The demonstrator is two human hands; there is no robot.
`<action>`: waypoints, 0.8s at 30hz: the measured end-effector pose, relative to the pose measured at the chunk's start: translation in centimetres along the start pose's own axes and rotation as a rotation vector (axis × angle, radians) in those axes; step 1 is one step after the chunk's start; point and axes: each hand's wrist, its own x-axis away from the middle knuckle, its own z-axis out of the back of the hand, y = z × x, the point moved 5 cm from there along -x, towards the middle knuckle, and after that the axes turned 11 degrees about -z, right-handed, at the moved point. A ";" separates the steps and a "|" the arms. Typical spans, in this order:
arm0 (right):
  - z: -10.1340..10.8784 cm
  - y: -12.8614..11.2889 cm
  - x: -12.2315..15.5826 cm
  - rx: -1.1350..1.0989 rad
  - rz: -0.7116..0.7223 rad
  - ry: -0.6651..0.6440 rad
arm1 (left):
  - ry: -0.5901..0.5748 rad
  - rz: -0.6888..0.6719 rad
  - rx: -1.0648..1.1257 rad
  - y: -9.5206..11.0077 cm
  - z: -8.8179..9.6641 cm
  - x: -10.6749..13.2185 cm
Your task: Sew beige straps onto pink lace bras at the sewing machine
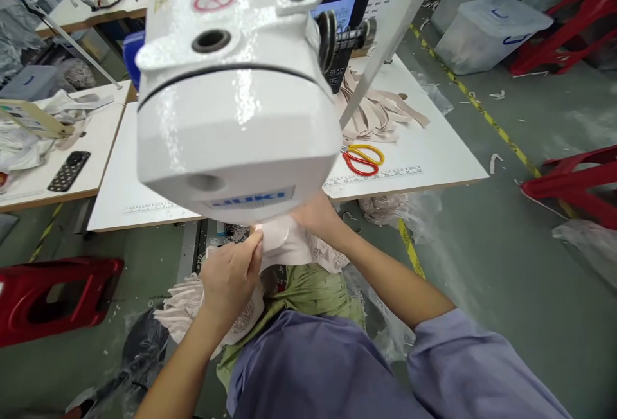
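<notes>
A pale pink piece of fabric with lacy parts (285,245) hangs below the head of a white JUKI sewing machine (236,130) and spreads down over my lap. My left hand (231,271) pinches its left edge between thumb and fingers. At the other side, my right hand (321,216) lies on the upper right of the same fabric, its fingertips hidden behind the machine head. The needle area is also out of sight behind the machine. More gathered lacy fabric (183,306) hangs to the left of my left forearm.
Scissors with red and yellow handles (362,159) lie on the white table (434,155), near a pile of beige fabric strips (376,114). A patterned phone (69,171) rests on the left table. Red stools (58,300) and lidded plastic bins (491,30) stand around on the floor.
</notes>
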 end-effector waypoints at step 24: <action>1.8 0.4 0.5 -0.105 -0.011 -0.001 | 0.017 -0.100 0.090 1.1 -0.1 -1.1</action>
